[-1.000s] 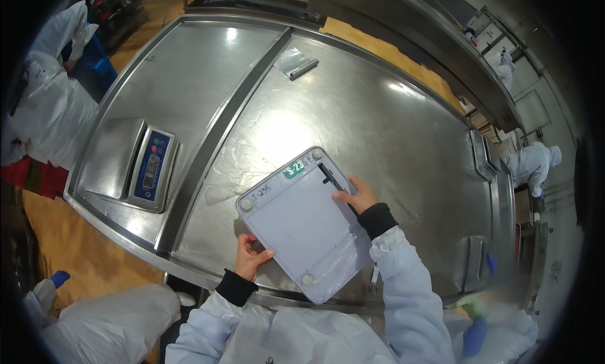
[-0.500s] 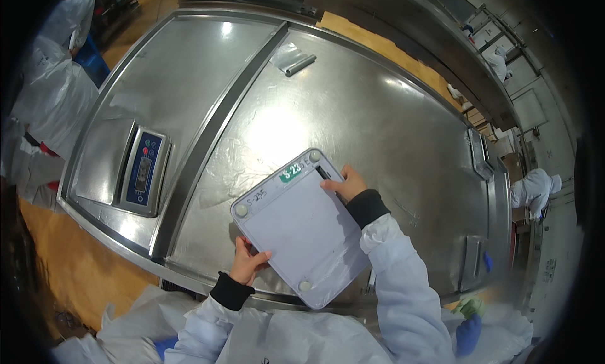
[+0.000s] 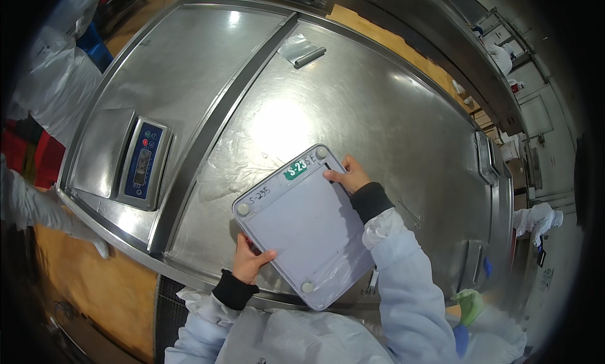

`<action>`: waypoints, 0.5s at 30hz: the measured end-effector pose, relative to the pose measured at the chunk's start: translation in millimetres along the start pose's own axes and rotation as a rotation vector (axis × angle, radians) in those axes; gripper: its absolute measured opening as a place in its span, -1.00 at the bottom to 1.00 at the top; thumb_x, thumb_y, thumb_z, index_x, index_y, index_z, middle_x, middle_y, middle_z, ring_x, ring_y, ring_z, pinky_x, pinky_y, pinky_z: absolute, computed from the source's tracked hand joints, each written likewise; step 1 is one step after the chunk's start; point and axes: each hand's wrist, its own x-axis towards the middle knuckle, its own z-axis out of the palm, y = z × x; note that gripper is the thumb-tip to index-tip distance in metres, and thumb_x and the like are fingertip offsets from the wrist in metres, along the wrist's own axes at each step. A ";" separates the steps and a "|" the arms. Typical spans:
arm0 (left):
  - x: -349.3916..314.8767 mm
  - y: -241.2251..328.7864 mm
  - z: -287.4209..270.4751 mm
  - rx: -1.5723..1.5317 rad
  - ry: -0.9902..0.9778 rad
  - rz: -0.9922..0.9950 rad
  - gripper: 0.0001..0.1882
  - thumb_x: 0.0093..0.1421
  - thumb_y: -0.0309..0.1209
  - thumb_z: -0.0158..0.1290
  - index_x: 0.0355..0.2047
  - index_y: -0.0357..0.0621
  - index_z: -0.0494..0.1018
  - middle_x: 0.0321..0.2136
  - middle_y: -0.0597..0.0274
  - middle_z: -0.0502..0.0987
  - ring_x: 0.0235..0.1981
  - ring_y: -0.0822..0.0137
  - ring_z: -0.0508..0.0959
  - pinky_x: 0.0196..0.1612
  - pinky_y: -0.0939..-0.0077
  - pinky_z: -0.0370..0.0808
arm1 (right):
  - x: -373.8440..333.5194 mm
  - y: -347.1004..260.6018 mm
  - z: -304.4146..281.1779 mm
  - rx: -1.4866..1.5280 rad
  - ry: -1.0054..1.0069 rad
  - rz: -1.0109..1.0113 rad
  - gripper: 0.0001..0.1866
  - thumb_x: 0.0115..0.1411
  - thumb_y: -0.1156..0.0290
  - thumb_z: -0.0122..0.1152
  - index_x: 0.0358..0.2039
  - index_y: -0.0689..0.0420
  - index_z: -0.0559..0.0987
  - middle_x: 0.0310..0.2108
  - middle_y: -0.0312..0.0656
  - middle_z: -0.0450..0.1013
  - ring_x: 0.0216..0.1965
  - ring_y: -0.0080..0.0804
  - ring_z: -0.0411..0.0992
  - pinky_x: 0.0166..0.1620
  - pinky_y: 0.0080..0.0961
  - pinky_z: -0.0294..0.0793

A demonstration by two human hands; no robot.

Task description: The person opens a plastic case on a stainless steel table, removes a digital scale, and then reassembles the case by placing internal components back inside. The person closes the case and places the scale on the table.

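Note:
My two hands hold a pale grey weighing scale point(image 3: 305, 222), tilted with its underside facing me. Round feet show at its corners, and a green label and handwritten marks run along its far edge. My left hand point(image 3: 251, 258) grips the near left edge, thumb on the underside, its other fingers mostly hidden beneath. At the far right edge, my right hand point(image 3: 350, 175) holds on with its thumb pressed by a small dark slot. Crumpled clear plastic film point(image 3: 234, 165) lies on the steel table point(image 3: 372, 106) beyond the scale. Some film also covers the scale's near right part.
Left of the raised metal divider point(image 3: 217, 112) stands another scale point(image 3: 144, 165) with a blue panel. A plastic sheet with a rolled edge point(image 3: 305, 52) lies farther back. Scissors point(image 3: 413, 214) rest right of my right wrist. More scales point(image 3: 484, 155) line the right side; people stand around.
My right thumb now covers more of the dark slot, while both hands keep their grip on the scale. At the left, a person's white-clad leg has come into view. The view has shifted slightly.

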 end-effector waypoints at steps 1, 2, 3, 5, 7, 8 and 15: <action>1.2 -2.1 5.7 0.054 0.069 0.034 -0.24 -0.23 -0.48 0.27 -0.11 -0.21 -0.01 -0.15 0.09 0.20 -0.09 0.29 0.26 -0.01 0.41 0.27 | -0.5 -4.9 0.5 0.010 -0.012 -0.001 -0.52 -0.20 0.13 0.36 -0.57 0.12 0.23 -0.61 -0.19 0.31 -0.56 -0.49 0.28 -0.44 -0.57 0.30; 3.1 -4.0 12.7 0.108 0.137 0.066 -0.22 -0.24 -0.48 0.28 -0.11 -0.22 -0.02 -0.16 0.08 0.21 -0.10 0.29 0.27 -0.03 0.42 0.28 | -2.4 -9.1 1.9 -0.031 -0.025 -0.014 -0.54 -0.16 0.11 0.32 -0.55 0.12 0.24 -0.59 -0.20 0.31 -0.54 -0.50 0.27 -0.41 -0.58 0.29; 4.5 -5.0 15.8 0.162 0.205 0.098 -0.21 -0.25 -0.47 0.28 -0.11 -0.22 -0.03 -0.17 0.07 0.21 -0.11 0.29 0.27 -0.04 0.42 0.29 | -5.5 -12.8 2.5 -0.072 -0.036 -0.027 -0.55 -0.12 0.10 0.28 -0.54 0.12 0.25 -0.58 -0.20 0.30 -0.51 -0.51 0.26 -0.38 -0.59 0.28; 5.2 -9.1 17.3 0.138 0.219 0.075 -0.20 -0.24 -0.49 0.27 -0.10 -0.20 -0.06 -0.17 0.06 0.21 -0.12 0.28 0.29 -0.05 0.41 0.30 | -13.6 -12.2 -5.8 -0.086 -0.047 -0.036 -0.58 -0.05 0.08 0.21 -0.48 0.14 0.28 -0.55 -0.22 0.31 -0.46 -0.51 0.26 -0.33 -0.61 0.27; 6.8 -12.8 12.1 0.093 0.212 0.047 -0.18 -0.23 -0.51 0.25 -0.08 -0.16 -0.09 -0.17 0.05 0.21 -0.13 0.27 0.30 -0.06 0.39 0.31 | -10.9 -12.0 -13.0 -0.023 -0.076 -0.059 -0.59 -0.01 0.07 0.16 -0.39 0.16 0.31 -0.51 -0.25 0.32 -0.41 -0.50 0.27 -0.30 -0.62 0.26; 6.2 -14.8 6.0 0.060 0.198 0.031 -0.17 -0.22 -0.52 0.24 -0.05 -0.14 -0.12 -0.17 0.06 0.21 -0.13 0.25 0.31 -0.06 0.38 0.31 | -16.2 -15.8 -19.3 0.112 0.002 0.005 -0.58 0.00 0.07 0.15 -0.35 0.16 0.33 -0.49 -0.26 0.33 -0.39 -0.50 0.28 -0.28 -0.63 0.26; 4.2 -17.9 0.3 -0.190 -0.017 -0.055 -0.12 -0.18 -0.61 0.09 0.09 0.02 -0.19 -0.08 0.16 0.20 -0.05 0.17 0.27 0.00 0.23 0.26 | -108.9 84.0 -96.0 0.019 0.180 0.066 -0.70 0.09 0.15 0.04 -0.28 0.11 0.44 -0.42 -0.30 0.41 -0.34 -0.47 0.36 -0.23 -0.51 0.33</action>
